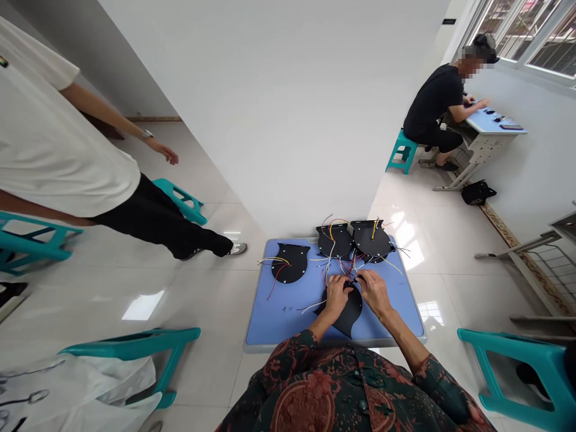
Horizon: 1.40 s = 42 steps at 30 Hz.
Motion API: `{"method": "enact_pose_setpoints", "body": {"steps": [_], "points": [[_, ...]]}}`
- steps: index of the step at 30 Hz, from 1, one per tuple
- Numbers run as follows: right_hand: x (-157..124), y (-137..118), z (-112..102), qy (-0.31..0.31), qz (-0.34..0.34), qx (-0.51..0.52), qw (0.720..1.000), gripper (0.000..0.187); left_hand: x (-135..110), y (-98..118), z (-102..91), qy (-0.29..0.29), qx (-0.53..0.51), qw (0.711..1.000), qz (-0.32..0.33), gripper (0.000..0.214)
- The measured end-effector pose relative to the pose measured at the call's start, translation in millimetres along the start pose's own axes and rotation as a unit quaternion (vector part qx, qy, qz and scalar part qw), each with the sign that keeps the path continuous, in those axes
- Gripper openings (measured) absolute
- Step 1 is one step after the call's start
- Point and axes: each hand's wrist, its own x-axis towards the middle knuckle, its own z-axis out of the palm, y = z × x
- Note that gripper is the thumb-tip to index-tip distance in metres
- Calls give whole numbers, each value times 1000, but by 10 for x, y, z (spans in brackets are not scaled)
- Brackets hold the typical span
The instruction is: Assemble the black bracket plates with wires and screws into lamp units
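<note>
On the blue table [288, 330], directly in front of me, lies a black rounded plate [348, 315] with a pointed corner toward me. My left hand [337, 295] rests over its left side, thumb and fingers closed at the far edge. Opposite it, my right hand [373, 291] has its fingertips pinched near a small dark bit at that edge; what exactly they grip is too small to tell. Thin red, white and black wires spread around the fingers. Behind my hands sit similar black plates with wires, one at the back middle [335, 242] and one at the back right [372, 241].
Another black wired plate [290, 264] lies at the table's left, with tiny loose pieces [287, 309] before it. A white wall [288, 132] rises behind the table. One person stands left; another sits at a far desk [495, 123]. Teal stools [513, 366] stand around.
</note>
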Motion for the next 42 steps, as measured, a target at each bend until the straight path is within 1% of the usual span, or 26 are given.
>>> {"method": "enact_pose_setpoints", "body": {"steps": [11, 16, 21, 26, 29, 33, 35, 37, 40, 42], "points": [[-11, -5, 10, -18, -13, -25, 999, 21, 9, 3, 9, 4, -3, 1000, -5, 22], [8, -16, 5, -52, -9, -62, 997, 20, 9, 21, 4, 9, -3, 1000, -3, 22], [139, -63, 12, -119, 29, -139, 983, 16, 11, 29, 1, 14, -2, 1000, -4, 21], [349, -178, -50, -221, 48, -202, 953, 12, 34, 46, -3, 20, -1, 1000, -2, 20], [448, -252, -116, -277, 46, -227, 933, 14, 63, 59, 9, 24, 3, 1000, -1, 20], [495, -338, -159, -325, 49, -262, 908, 21, 88, 59, 34, 27, 10, 1000, -4, 15], [492, -386, -143, -339, 42, -273, 899, 24, 90, 51, 45, 28, 14, 999, -6, 16], [484, -432, -112, -349, 20, -274, 896, 26, 89, 38, 54, 29, 20, 999, -9, 18], [483, -449, -83, -364, -35, -257, 895, 26, 87, 12, 63, 27, 26, 999, -12, 20], [498, -400, -102, -372, -74, -242, 893, 25, 86, -2, 66, 25, 28, 999, -12, 19]]}}
